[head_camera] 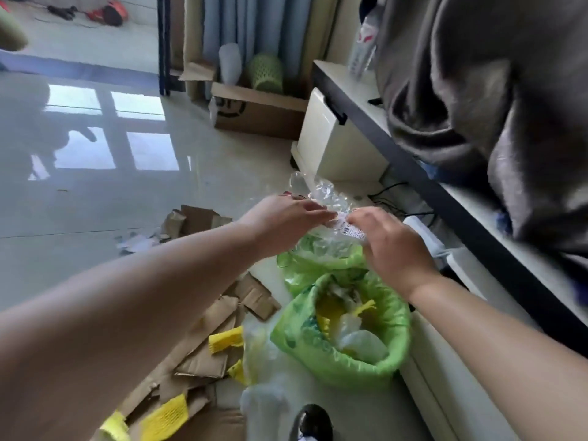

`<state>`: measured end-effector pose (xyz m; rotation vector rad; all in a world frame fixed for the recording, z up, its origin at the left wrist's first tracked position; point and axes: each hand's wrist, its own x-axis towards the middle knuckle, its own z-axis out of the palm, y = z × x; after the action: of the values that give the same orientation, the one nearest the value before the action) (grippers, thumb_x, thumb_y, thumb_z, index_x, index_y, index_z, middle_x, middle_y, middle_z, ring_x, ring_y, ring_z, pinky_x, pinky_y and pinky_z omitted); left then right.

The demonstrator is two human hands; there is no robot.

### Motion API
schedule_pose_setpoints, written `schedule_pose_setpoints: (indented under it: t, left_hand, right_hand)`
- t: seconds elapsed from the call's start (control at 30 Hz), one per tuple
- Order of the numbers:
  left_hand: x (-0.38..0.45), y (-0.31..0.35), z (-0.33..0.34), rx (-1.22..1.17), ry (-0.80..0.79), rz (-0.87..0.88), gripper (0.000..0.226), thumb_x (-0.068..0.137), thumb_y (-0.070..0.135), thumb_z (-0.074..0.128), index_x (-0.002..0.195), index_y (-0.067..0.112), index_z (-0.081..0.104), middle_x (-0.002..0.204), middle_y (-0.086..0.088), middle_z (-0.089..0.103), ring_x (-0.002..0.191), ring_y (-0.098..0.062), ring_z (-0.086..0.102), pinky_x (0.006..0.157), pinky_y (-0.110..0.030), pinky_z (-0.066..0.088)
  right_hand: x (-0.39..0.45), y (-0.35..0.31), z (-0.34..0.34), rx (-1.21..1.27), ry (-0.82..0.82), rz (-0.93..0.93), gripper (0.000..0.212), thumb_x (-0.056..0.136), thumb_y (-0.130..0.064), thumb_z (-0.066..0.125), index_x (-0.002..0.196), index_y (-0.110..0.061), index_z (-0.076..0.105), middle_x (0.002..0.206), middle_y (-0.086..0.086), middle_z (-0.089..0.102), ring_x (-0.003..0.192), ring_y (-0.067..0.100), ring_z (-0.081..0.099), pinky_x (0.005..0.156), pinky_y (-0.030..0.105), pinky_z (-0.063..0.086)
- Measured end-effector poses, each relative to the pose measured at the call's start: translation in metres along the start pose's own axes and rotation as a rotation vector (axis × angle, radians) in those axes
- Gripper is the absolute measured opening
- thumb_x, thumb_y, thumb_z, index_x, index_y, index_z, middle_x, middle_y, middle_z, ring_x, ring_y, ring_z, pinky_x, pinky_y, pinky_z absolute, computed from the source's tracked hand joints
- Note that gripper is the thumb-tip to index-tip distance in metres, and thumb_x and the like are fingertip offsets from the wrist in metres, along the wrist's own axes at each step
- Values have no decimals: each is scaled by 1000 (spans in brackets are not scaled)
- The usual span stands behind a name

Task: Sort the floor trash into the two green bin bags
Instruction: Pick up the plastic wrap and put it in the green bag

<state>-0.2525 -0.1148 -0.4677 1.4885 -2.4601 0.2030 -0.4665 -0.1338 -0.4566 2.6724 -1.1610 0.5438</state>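
Observation:
Both hands hold a crumpled clear plastic wrapper [321,198] with a white printed label [350,229] above the far green bin bag [305,265]. My left hand [286,218] pinches the plastic from the left. My right hand [391,243] pinches it at the label from the right. The near green bin bag [343,364] stands open below my right wrist, holding yellow foam netting and pale plastic. Torn cardboard pieces [203,345], yellow foam net sleeves [226,338] and paper scraps [136,241] lie on the glossy floor at the left.
A white desk with a black edge [413,160] runs along the right, grey fabric [493,106] draped over it. A cream cabinet [334,144] stands under it. A cardboard box [261,113] sits by the curtains. A dark shoe [313,421] is at the bottom.

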Motion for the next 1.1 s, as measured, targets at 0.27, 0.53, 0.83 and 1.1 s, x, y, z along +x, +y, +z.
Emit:
schedule_pose_setpoints:
  t: [0.27, 0.53, 0.83, 1.1]
  left_hand:
    - [38, 131, 79, -222, -157, -33, 65, 93, 1, 38, 149, 28, 20, 156, 1, 27, 142, -19, 28, 113, -32, 25]
    - [15, 164, 149, -293, -483, -182, 92, 88, 35, 52, 148, 23, -17, 160, -5, -8, 147, -23, -11, 121, -45, 2]
    - [35, 166, 201, -232, -736, -359, 93, 90, 34, 49, 146, 8, -20, 157, -16, -16, 144, -33, -18, 117, -55, -6]
    - [39, 160, 257, -241, -809, -284, 87, 91, 27, 43, 144, 5, -22, 157, -17, -17, 144, -32, -19, 119, -49, 1]
  right_hand:
    - [-113, 75, 22, -102, -127, 150, 44, 72, -5, 45, 110, -17, 63, 106, 6, 67, 84, 30, 68, 63, 40, 55]
    - [-136, 67, 99, -84, -484, 213, 35, 87, -11, 58, 122, -10, 54, 143, 17, 42, 127, 35, 47, 100, 47, 41]
    - [-125, 60, 139, 36, -837, 415, 85, 87, 2, 38, 147, -15, -18, 155, 8, -25, 145, 25, -15, 119, 46, -1]
    - [-133, 63, 192, 96, -910, 519, 78, 93, -15, 40, 147, -7, -17, 158, 11, -13, 146, 27, -7, 119, 45, 5]
